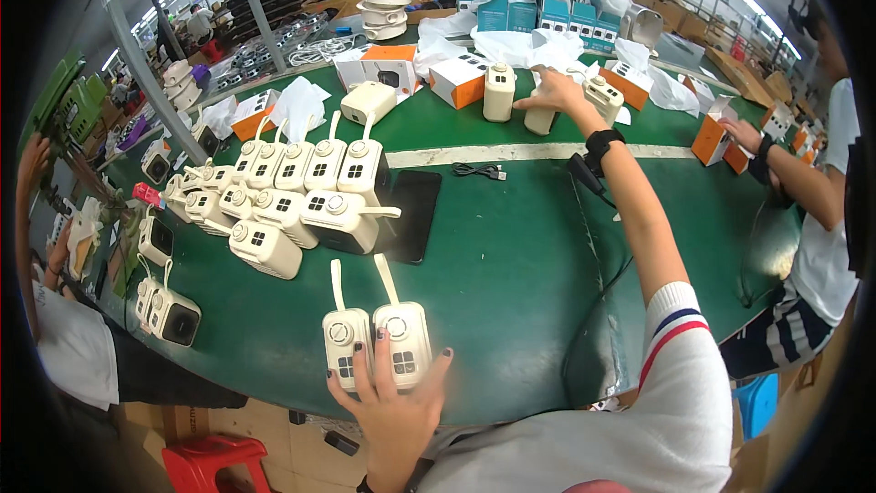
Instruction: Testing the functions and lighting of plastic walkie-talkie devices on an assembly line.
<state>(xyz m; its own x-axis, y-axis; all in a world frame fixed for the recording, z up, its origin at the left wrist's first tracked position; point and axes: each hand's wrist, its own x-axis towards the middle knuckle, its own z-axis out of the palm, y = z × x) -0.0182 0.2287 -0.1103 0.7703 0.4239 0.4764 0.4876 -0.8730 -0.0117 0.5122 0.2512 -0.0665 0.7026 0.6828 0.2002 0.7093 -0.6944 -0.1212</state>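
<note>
Devices, cream and boxy, sit in separate lots on the table (511, 283), and by that layout the work looks partway: a large cluster (278, 187) is already gathered in rows at the left, many of its straps raised, while a pair (399, 333) stands side by side near the close edge and three more stand apart at the far side. The left hand (397, 411) is open, its fingers splayed across the pair and touching both. The right hand (555, 96) reaches out to the middle one (540, 119) of the far three; its fingers bend over the top, though from this angle I cannot tell whether they close on it

The surface is smooth green, crossed by a pale strip (538, 153). A dark flat panel (417, 217) lies beside the cluster, and a black cable (479, 171) lies just short of the strip. Beyond are orange-and-white boxes (459, 79), white wrapping (301, 102) and a row of teal boxes (554, 15)

Around the table, a co-worker's hand (745, 135) is at small boxes on the right, another person in a white top (68, 347) is at the left, and a red stool (214, 461) and a blue stool (756, 402) stand below
</note>
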